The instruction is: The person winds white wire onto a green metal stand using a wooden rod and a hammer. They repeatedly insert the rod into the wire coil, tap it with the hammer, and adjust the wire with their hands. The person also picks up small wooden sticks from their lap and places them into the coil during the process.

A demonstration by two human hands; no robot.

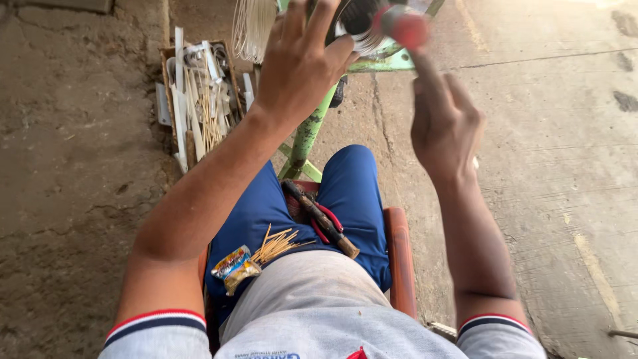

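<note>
**Working a wire-wound piece at the top edge of the frame**

Reaching up at top centre, well apart from each other. Left hand (302, 63), fingers spread and open, pressing or steadying against a dark round part wrapped in pale wire (355, 26); cannot tell whether any finger curls behind it. Right hand (444, 123), closed round the shaft of a red-tipped tool (404, 26), its blurred red end touching or just beside the same round part.

Judging by looks: round part likely stiff and fairly heavy at its core, carried by the green metal stand (309, 129) rather than by the hands. Wire on it thin, springy, easy to kink or slip off the winding. Best taken by the solid rim or core, palm flat, not by the loose strands. Tool probably light and rigid, gripped low on the shaft.

Hanging upper centre-left, beside the left hand, a bundle of pale wire loops (252, 26), soft and limp.

Lower down, mid-frame, lying across the blue-trousered lap: a worn hammer-like tool (322, 219) over something red, a fan of thin sticks (276, 244), and small bright wrappers (234, 266).

Upper left, on the rough floor (73, 166), an open box (199, 100) crammed with sticks, white strips and wire bits. Lower right of centre, a red-brown seat edge (399, 259).
</note>
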